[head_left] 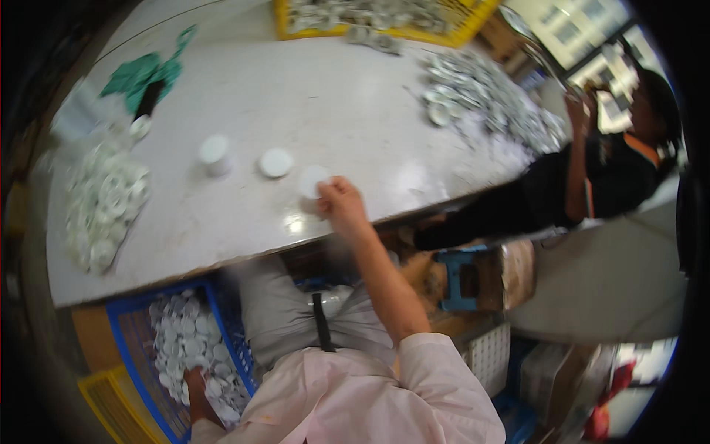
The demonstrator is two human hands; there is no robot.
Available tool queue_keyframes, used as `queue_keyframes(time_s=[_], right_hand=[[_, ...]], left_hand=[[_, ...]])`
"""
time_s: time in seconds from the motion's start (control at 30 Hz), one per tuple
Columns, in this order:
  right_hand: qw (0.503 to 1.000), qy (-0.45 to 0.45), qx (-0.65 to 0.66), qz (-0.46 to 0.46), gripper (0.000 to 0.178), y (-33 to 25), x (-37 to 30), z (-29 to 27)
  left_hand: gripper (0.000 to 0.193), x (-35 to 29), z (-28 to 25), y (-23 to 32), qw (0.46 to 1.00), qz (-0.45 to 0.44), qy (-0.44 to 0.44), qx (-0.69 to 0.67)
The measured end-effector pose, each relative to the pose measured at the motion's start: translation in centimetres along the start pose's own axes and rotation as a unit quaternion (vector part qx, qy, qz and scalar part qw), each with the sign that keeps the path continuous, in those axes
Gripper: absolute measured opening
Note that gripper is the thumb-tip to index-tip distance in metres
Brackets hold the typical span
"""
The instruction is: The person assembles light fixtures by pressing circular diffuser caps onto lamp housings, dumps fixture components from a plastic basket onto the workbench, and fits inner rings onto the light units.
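My right hand [342, 201] reaches over the near edge of the white table. Its fingers are closed in a pinch on the rim of a white round piece [312, 179], which is slightly blurred. Just left of it lies a white disc [275, 162]. Farther left stands a short white stack or cylinder [215, 154] with a round top. Down at the lower left, my left hand [194, 379] is in a blue basket [117, 325] among many loose white round pieces [185, 333]. Its fingers are mostly hidden there.
White ring-shaped parts [111, 196] are heaped at the table's left, near a green bag [140, 78]. Wired white parts [481, 96] cover the far right. A yellow crate [414, 33] stands behind. A person in dark clothing [614, 174] is at the right, near a blue stool [456, 281].
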State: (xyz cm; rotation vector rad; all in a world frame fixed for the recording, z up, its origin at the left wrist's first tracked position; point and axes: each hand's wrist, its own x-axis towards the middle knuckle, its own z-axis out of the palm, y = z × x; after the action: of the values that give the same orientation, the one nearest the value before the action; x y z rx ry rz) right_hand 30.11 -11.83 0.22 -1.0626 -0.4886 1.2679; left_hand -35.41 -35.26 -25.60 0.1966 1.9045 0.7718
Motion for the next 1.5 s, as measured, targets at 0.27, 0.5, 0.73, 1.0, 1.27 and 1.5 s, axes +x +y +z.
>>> queue_keyframes(time_s=[0.27,0.5,0.73,1.0,1.27,1.5], right_hand=[[0.994,0.059,-0.072,-0.056,0.015,-0.3,-4.6,-2.2],[0.978,0.141,-0.095,-0.123,0.014,-1.7,-11.6,-8.5],[0.952,0.227,-0.098,-0.181,0.015,-2.1,-17.9,-11.8],[0.789,0.28,-0.347,-0.422,0.009,-1.2,-22.4,-10.8],[0.607,0.207,-0.556,-0.529,0.011,-0.3,-25.4,-11.4],[0.573,0.216,-0.587,-0.53,0.014,1.3,-25.8,-13.1]], left_hand=[[0.035,0.0,5.1,5.2,0.982,0.075,0.048,0.167],[0.028,-1.3,17.9,10.6,0.846,0.308,-0.098,0.424],[0.025,-10.3,27.5,16.8,0.639,0.511,-0.181,0.546],[0.049,-35.2,41.0,17.7,0.707,0.278,-0.598,0.258],[0.032,-41.9,45.3,13.6,0.641,-0.017,-0.723,0.258],[0.029,-40.9,46.1,12.8,0.7,-0.127,-0.667,0.223]])
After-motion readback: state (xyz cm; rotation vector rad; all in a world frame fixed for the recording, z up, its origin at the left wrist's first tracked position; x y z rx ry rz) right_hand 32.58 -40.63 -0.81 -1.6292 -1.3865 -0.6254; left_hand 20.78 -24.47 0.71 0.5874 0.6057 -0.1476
